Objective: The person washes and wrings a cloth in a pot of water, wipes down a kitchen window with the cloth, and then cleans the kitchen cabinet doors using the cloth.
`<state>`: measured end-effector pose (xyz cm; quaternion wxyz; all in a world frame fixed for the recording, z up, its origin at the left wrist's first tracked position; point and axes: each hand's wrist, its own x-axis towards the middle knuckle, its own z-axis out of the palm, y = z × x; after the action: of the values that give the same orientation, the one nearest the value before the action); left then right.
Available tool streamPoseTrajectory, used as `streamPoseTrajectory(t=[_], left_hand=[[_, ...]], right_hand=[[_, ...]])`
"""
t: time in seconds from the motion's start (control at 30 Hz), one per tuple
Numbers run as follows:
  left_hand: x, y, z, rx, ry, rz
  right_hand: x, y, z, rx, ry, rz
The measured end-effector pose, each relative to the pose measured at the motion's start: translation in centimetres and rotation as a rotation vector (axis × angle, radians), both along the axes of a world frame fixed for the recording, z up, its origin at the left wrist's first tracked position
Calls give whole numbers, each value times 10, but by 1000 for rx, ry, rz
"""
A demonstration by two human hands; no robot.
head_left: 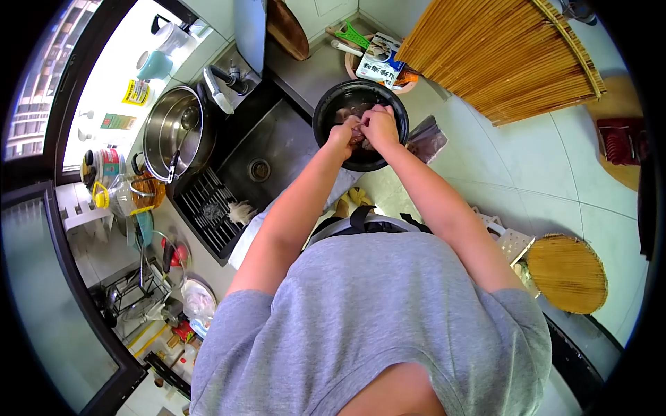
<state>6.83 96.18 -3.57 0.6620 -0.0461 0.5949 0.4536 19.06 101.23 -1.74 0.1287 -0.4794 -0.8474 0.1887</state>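
Note:
A round black bowl (pixel 320 104) stands at the counter's edge, to the right of the sink. Pinkish-brown pieces that look like raw meat (pixel 359 111) lie in it, apparently in liquid. Both of my hands are inside the rim, close together. My left hand (pixel 341 137) has its fingers closed on a piece of the meat. With bent fingers, my right hand (pixel 379 129) grips meat right beside it. The fingertips are partly hidden, so the exact shape of the piece between them cannot be made out.
Left of the bowl is a dark sink (pixel 277 149) with a faucet (pixel 220 90) and a drain rack (pixel 211 208). A large steel pot (pixel 154 132) and an oil bottle (pixel 128 194) stand beyond it. Packets (pixel 379 61) sit behind the bowl; a bamboo mat (pixel 506 55) is at upper right.

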Motion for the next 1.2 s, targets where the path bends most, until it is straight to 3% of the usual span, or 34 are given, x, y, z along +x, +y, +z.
streamPoseTrajectory(t=[0.07, 0.13, 0.2, 0.23, 0.33, 0.37, 0.5, 0.57, 0.6, 0.67, 0.73, 0.8, 0.87, 1.0, 1.07, 1.13, 1.2], left_hand=[[-2, 3, 5, 14, 23, -101], [0, 3, -2, 35, 67, -54], [1, 2, -4, 57, 116, -7], [2, 0, -3, 112, 164, 18], [0, -2, -1, 199, 259, -32], [-2, -3, 0, 231, 305, -102], [-2, -8, 19, 171, 318, -44], [-1, -9, 34, 164, 454, -159], [-3, -9, 25, 164, 454, -159], [-11, -9, -4, 329, 726, -335], [-11, -14, 19, 330, 780, -274], [-17, -17, 31, 329, 834, -216], [-28, -18, 18, 312, 1138, -146], [-35, -31, 60, 424, 1328, -48], [-35, -35, 66, 385, 1345, -90], [-33, -37, 65, 417, 1576, -160], [-26, -41, 72, 437, 1571, -217]], right_hand=[[-3, 7, -9, -373, 206, -105], [0, 8, -20, -398, 255, -104], [-2, 8, -26, -759, 622, -392], [4, 15, -23, -1081, 704, -354], [8, 8, -25, -1062, 650, -357], [6, 3, -38, -671, 599, -271], [9, 3, -19, -519, 521, -284], [6, 1, -14, -492, 497, -340], [6, 1, -12, -467, 470, -395], [8, 1, -6, -496, 564, -454], [12, 2, 4, -524, 659, -513], [18, 3, 13, -369, 579, -484], [21, 3, 11, -266, 557, -490], [32, 8, 20, -130, 590, -578], [37, 4, 34, -130, 590, -515], [38, -3, 41, -86, 547, -504], [38, -8, 45, 21, 416, -369]])
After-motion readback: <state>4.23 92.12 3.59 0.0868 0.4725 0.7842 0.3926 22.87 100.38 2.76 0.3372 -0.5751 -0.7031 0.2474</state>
